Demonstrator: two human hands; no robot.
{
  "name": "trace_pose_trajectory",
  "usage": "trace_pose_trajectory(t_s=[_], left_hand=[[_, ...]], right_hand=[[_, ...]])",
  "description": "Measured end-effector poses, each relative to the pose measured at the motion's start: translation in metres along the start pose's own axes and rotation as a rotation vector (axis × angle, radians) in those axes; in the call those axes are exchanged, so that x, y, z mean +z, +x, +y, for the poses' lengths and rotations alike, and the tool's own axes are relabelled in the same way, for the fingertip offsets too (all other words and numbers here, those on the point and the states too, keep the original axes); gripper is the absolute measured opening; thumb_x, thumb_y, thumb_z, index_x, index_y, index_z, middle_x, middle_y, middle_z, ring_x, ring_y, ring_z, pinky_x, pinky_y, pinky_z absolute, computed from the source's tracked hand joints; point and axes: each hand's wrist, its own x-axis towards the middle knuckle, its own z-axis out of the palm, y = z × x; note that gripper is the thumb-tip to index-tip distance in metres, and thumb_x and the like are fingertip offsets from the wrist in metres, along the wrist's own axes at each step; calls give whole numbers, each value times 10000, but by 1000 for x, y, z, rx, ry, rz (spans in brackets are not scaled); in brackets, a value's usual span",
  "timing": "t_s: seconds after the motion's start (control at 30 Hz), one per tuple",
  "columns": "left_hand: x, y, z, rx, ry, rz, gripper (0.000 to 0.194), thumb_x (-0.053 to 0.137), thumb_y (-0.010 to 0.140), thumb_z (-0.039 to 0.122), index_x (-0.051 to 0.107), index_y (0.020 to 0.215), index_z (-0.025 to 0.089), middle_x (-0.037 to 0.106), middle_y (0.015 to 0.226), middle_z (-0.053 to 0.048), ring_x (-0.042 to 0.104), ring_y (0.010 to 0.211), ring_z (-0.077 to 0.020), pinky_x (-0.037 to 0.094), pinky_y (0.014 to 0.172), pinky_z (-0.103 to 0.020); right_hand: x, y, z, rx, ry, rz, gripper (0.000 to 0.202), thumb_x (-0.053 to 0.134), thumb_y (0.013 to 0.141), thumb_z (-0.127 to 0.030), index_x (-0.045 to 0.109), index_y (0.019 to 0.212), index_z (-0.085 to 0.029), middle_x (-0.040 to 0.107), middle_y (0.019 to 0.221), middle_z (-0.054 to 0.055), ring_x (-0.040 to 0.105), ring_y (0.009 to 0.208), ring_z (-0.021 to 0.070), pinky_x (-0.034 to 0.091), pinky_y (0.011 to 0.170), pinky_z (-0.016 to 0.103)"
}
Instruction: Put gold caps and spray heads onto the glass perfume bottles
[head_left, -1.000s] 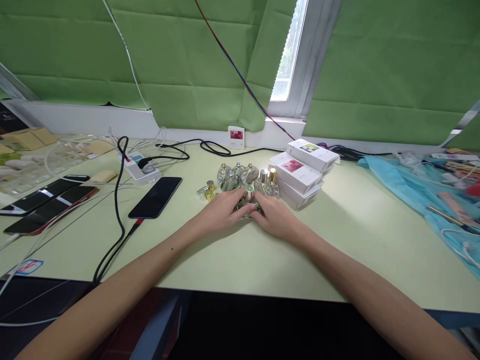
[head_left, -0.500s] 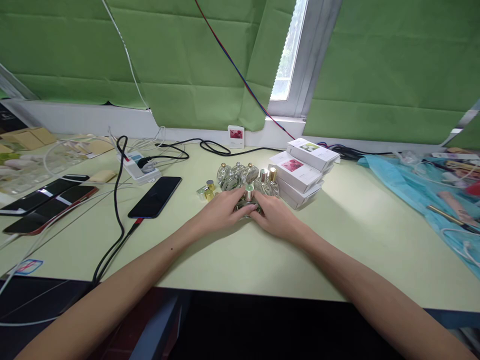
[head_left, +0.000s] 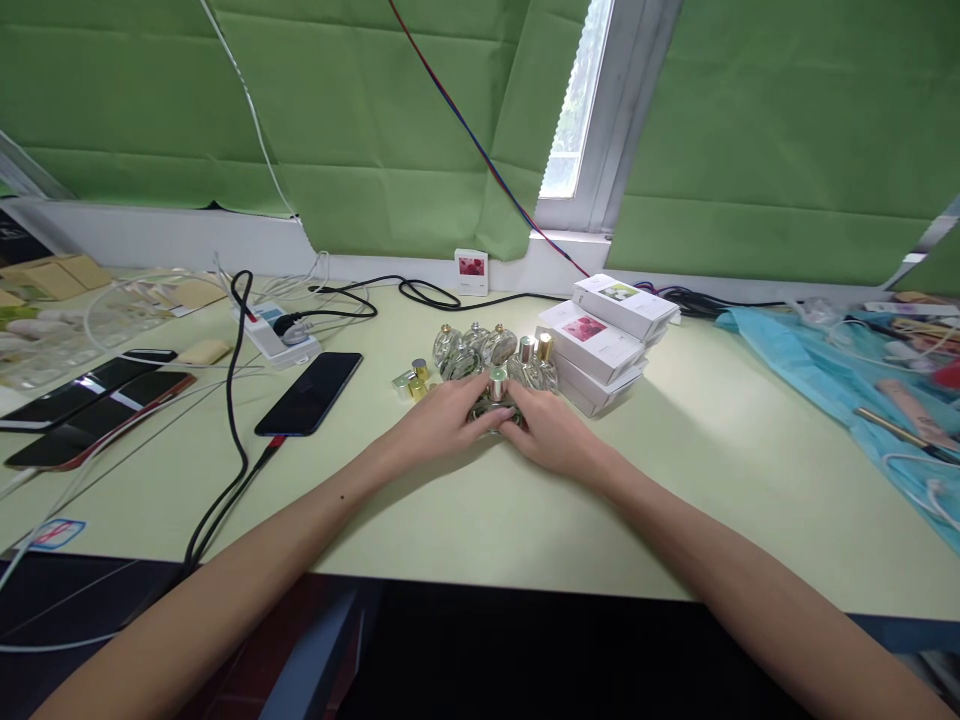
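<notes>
My left hand and my right hand meet at the middle of the pale green table, both wrapped around one small glass perfume bottle with a silver cap. The bottle stands on the table and my fingers hide most of its body. Just behind it stand several more glass bottles with gold and silver caps. A few loose gold caps lie to their left.
A stack of white boxes sits right of the bottles. A dark phone, a power strip and black cables lie left; more phones at far left. A blue plastic sheet with small items covers the right end.
</notes>
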Motion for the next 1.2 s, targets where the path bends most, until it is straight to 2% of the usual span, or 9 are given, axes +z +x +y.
trace_pose_trajectory(t_s=[1.2], left_hand=[[0, 0, 0, 17, 20, 5, 312, 515, 1008, 497, 536, 903, 204, 631, 765, -27, 576, 696, -210, 308, 608, -304]], right_hand=[[2, 0, 2, -9, -5, 6, 121, 493, 1007, -220, 520, 1116, -175, 687, 978, 84, 606, 801, 219, 350, 665, 288]])
